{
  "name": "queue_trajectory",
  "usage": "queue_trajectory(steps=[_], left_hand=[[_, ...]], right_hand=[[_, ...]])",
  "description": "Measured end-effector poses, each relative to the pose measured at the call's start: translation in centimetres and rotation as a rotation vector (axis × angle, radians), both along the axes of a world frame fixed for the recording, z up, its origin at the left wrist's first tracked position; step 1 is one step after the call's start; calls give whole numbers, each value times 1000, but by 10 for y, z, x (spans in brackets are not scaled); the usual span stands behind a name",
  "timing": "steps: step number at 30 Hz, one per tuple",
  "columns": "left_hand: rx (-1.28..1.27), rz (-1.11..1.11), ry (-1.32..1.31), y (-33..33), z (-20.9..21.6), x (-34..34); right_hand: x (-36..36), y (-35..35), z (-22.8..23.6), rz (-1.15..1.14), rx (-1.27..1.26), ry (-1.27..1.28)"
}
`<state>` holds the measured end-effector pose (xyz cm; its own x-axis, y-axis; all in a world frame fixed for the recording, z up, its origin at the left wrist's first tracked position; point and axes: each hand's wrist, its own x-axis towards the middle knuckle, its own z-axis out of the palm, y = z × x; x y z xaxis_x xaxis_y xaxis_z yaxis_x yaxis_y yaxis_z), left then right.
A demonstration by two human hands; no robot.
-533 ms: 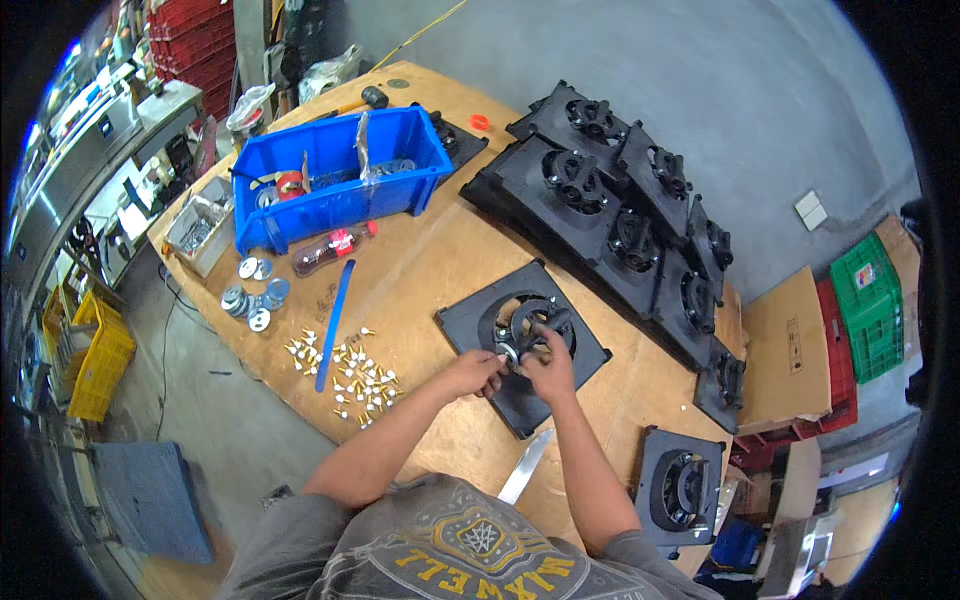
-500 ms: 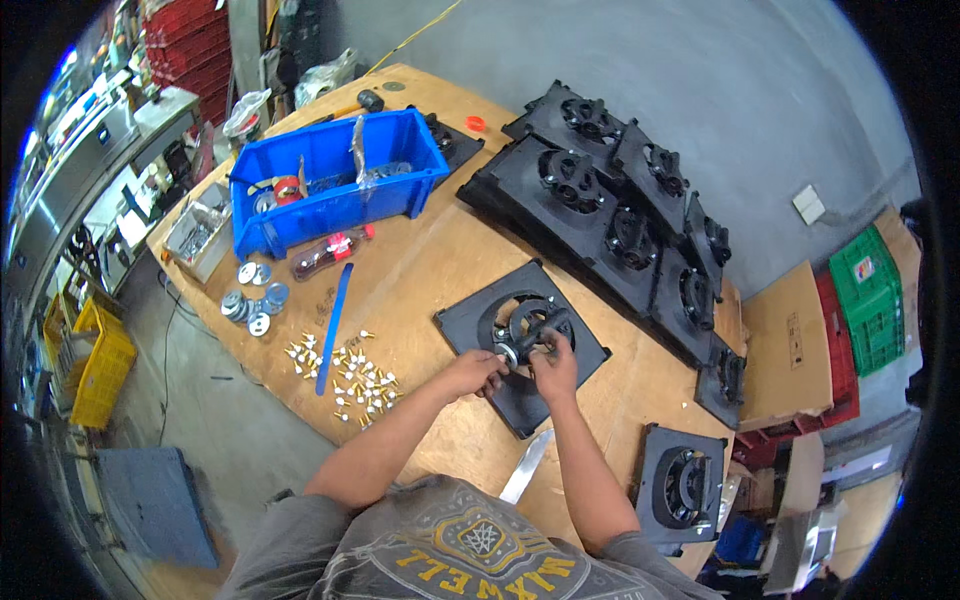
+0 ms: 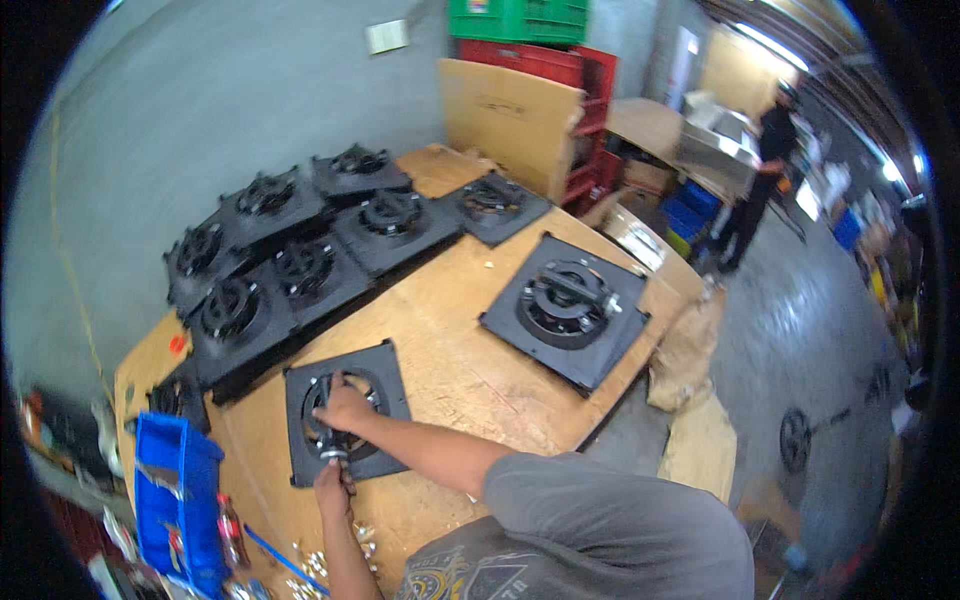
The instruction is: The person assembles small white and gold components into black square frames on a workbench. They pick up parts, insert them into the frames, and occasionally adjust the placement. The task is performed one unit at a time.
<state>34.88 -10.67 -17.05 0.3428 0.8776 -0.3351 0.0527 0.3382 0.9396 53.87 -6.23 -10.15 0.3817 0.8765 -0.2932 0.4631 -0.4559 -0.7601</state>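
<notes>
A black square plate (image 3: pixel 305 400) with a raised round ring frame lies on the wooden table in front of me. My right hand (image 3: pixel 346 408) reaches over it, its fingers curled on the black middle part of the ring. At the plate's near edge, my left hand (image 3: pixel 333 485) is closed around a small silver round fitting (image 3: pixel 334 455) on that middle part. The fingertips of both hands are partly hidden, and the picture is slightly blurred.
Similar black plates (image 3: pixel 300 275) are stacked along the wall; another (image 3: pixel 570 305) lies to the right. A blue bin (image 3: pixel 185 510), cola bottle (image 3: pixel 231 535), blue strip (image 3: pixel 280 555) and small white-and-brass pieces (image 3: pixel 308 572) are at lower left. A person (image 3: pixel 775 140) stands beyond the table holding a metal box.
My view has swung to the right, so the table and bin appear further left and a person comes into sight. Both hands stay at the same plate.
</notes>
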Motion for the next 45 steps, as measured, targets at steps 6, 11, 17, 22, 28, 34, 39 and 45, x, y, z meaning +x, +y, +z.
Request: queue_trajectory(steps=[6, 11, 17, 22, 28, 34, 39, 45], left_hand=[[36, -170, 65, -17, 6, -11], [-1, -192, 116, -49, 4, -51], [105, -258, 269, -51, -25, -119], [295, -256, 494, -82, 66, -115], [236, -192, 414, -92, 52, -91], [133, -198, 272, -99, -3, -48], [218, -212, 260, -129, 20, 9], [278, -288, 364, -141, 9, 29]], right_hand=[[0, 11, 1, -63, -49, -131], [-1, 4, -2, -104, -41, -118], [37, -54, 35, -117, 211, -56], [92, -146, 135, 38, 358, 145], [196, -236, 211, 62, 281, -320], [315, -285, 236, 79, 165, -652], [421, -298, 199, 112, 100, -741], [472, -308, 167, 168, 57, -579]])
